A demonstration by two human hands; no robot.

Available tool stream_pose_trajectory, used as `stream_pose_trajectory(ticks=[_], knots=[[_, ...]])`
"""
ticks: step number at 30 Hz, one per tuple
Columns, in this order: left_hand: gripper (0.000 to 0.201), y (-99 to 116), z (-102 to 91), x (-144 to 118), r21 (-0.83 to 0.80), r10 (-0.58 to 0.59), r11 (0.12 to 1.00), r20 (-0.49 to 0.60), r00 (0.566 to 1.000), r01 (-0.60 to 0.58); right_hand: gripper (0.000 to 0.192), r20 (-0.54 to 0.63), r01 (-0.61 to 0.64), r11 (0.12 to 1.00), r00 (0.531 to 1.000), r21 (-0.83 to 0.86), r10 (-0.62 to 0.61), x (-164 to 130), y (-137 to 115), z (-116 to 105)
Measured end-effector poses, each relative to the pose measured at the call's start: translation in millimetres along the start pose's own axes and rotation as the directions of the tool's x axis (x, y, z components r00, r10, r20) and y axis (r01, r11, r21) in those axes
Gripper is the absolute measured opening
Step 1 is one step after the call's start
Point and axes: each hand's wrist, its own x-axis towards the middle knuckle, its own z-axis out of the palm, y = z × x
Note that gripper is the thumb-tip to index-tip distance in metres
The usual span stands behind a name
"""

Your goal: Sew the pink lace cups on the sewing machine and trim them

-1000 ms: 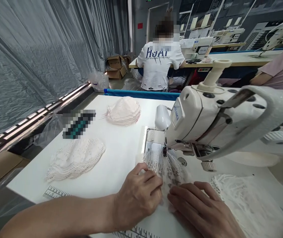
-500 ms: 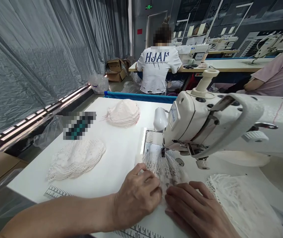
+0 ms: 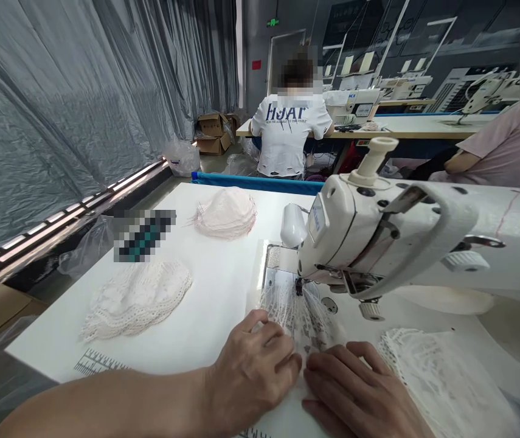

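Observation:
Thin white lace (image 3: 303,322) lies gathered in folds under the presser foot of a white sewing machine (image 3: 332,234). My left hand (image 3: 260,371) is closed on its near left part, thumb and fingers curled. Just to the right, my right hand (image 3: 355,383) holds the near right part, its fingers bent and pressed together over the lace. The two hands almost meet at the fingertips, a little in front of the needle. Beneath the fingers the edge of the lace is hidden.
On the white tabletop (image 3: 223,274) lie a lace stack (image 3: 138,298) at left, a pale pink stack (image 3: 227,212) at the back, and more lace (image 3: 442,371) at right. A blurred dark object (image 3: 145,236) lies near the left edge. Two other people sit at machines beyond.
The view has shifted slightly, so most of the scene sits a little lower. Both hands keep nearly the same place on the lace by the presser foot.

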Motion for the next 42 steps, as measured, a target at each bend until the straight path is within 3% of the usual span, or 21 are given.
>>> stream_pose_trajectory(ticks=[4, 8, 13, 17, 22, 27, 32, 37, 39, 42], knots=[[0.01, 2.4, 3.3, 2.0, 0.017, 0.007, 1.0, -0.044, 0.999, -0.006, 0.038, -0.008, 0.007, 1.0, 1.0, -0.021, -0.008, 6.7, 2.7, -6.6], [0.011, -1.6, 5.9, 7.0, 0.052, 0.015, 0.999, -0.025, 1.0, -0.013, 0.057, -0.038, 0.015, 0.983, 0.999, -0.182, -0.023, 12.4, 14.7, -8.7], [0.024, -15.8, 15.2, 18.1, 0.067, 0.021, 0.997, 0.062, 0.998, -0.025, 0.063, 0.01, 0.031, 0.906, 1.0, -0.422, -0.03, 12.2, 36.7, -1.3], [0.024, -28.6, 25.7, 28.5, 0.092, -0.012, 0.996, 0.089, 0.996, 0.003, 0.067, 0.067, 0.054, 0.858, 0.998, -0.511, -0.023, 10.4, 51.3, 1.6], [0.039, -39.0, 30.1, 34.4, 0.08, -0.019, 0.997, 0.167, 0.986, 0.006, 0.06, 0.095, 0.057, 0.85, 0.995, -0.523, -0.009, 8.4, 58.0, 0.5], [0.033, -40.5, 27.2, 36.5, 0.072, -0.019, 0.997, 0.215, 0.976, 0.004, 0.055, 0.107, 0.09, 0.843, 0.993, -0.531, -0.039, 11.0, 57.1, -0.7], [0.028, -34.9, 23.3, 35.4, 0.121, 0.0, 0.992, 0.184, 0.983, -0.023, 0.051, 0.058, 0.09, 0.904, 0.996, -0.418, -0.072, 8.2, 52.9, -3.6], [0.01, -27.9, 18.9, 32.3, 0.141, 0.072, 0.986, 0.091, 0.993, -0.085, 0.037, 0.003, -0.062, 0.971, 0.998, -0.231, 0.064, 0.7, 48.5, -6.5], [0.013, -26.1, 19.1, 31.6, 0.156, 0.073, 0.984, 0.082, 0.994, -0.085, 0.04, -0.02, -0.084, 0.969, 0.996, -0.23, 0.082, -0.3, 48.9, -6.7], [0.013, -24.7, 21.5, 30.3, 0.183, 0.067, 0.98, 0.064, 0.996, -0.078, 0.044, 0.021, 0.005, 0.946, 1.0, -0.324, 0.002, 2.1, 49.5, -6.6]])
